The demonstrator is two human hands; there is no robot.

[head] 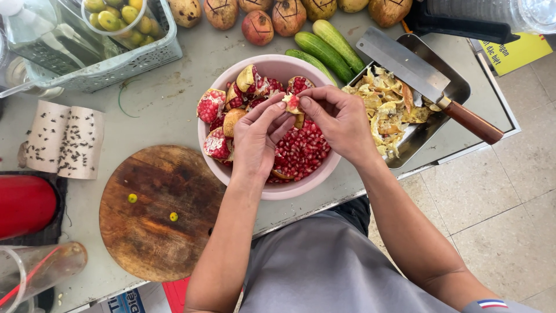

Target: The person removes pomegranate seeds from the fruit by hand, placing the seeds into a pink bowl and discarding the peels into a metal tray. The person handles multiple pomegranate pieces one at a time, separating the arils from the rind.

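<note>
Both hands work together over a pink bowl [324,179] at the table's near edge. The left hand [258,136] and the right hand [339,119] meet above it, their fingertips pinched from either side on a small pomegranate piece [293,104], red seeds showing against its pale rind. The bowl holds a heap of loose red seeds [301,152] on its right half and several broken pomegranate chunks [215,124] piled along its left and back.

Just right of the bowl, a metal tray [457,87] is filled with yellowish peel scraps [385,113]; a cleaver [423,78] with a wooden handle lies across it, the handle jutting over the tray's corner. Behind the bowl lie three cucumbers [324,49] and a row of whole pomegranates [258,28]. At back left, a pale plastic basket [124,66] holds a clear tub of small green-yellow citrus fruits [119,17]. A round wooden board [156,214] sits left of the bowl, bearing two tiny yellow bits.
</note>
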